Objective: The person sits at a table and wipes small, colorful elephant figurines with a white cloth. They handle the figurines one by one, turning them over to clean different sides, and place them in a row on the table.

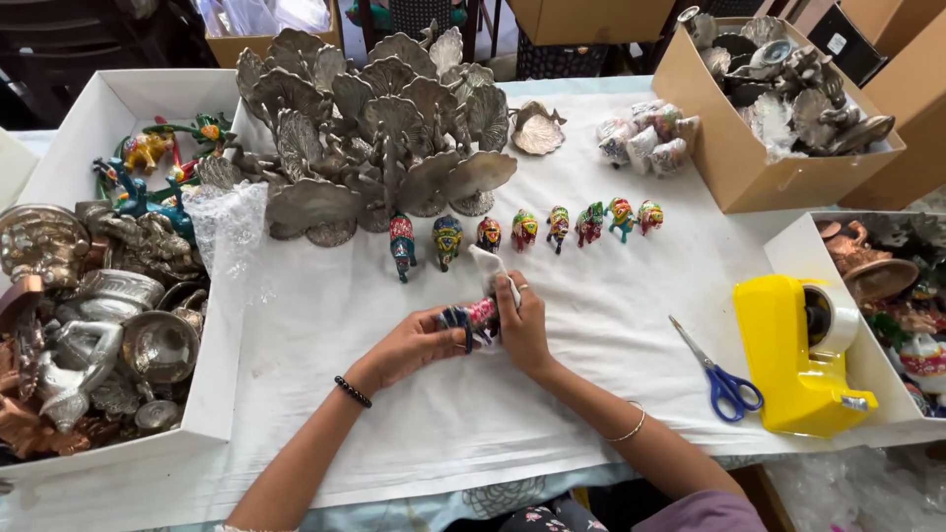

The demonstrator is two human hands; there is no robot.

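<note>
White-clothed table (591, 325), scissors (717, 372), perhaps figurines (524, 230)

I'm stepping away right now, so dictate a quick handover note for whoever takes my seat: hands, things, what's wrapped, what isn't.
Left hand and right hand together hold one small painted elephant figurine, partly covered by thin white wrapping paper, over the white table sheet.
Done: a cluster of wrapped figurines lies at the far right of the sheet.
Left: a row of eight unwrapped painted elephants beyond the hands.
Blue-handled scissors and yellow tape dispenser sit to the right.
</note>
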